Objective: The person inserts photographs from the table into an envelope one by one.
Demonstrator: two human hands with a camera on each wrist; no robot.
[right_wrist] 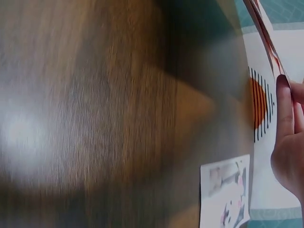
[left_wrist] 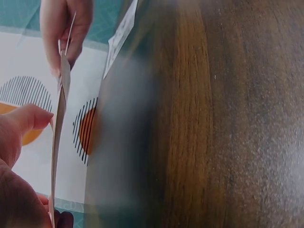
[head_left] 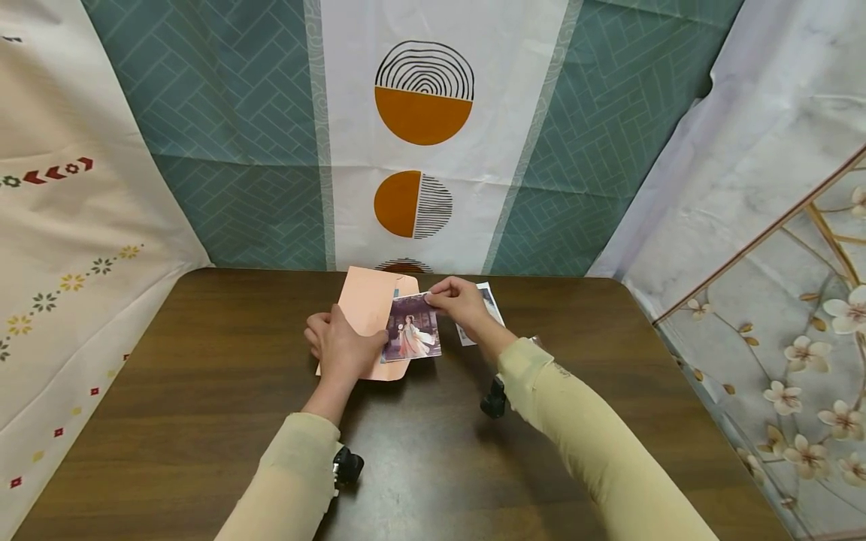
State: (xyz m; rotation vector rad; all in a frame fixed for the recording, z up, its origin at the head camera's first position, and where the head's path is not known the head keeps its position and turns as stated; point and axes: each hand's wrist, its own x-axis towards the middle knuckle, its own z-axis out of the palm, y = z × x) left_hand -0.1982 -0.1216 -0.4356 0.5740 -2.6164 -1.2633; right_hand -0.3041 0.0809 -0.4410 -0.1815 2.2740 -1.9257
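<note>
A pink paper envelope [head_left: 365, 297] is held up over the far part of the table, tilted, in my left hand [head_left: 343, 347], with the thumb on its front and the fingers behind. From its right-hand side sticks a picture card [head_left: 416, 336] showing a figure in a flowing pale dress against a dark background. My right hand [head_left: 461, 302] pinches that card at its upper right corner. How much of the card lies inside the envelope is hidden. In the left wrist view the envelope [left_wrist: 59, 123] appears edge-on, between thumb and fingers.
Beyond my right hand, another white-bordered picture card [right_wrist: 228, 192] lies on the brown wooden table [head_left: 203, 421], partly covered by that hand in the head view. A patterned cloth [head_left: 433, 158] hangs behind the table's far edge, with more hangings on both sides.
</note>
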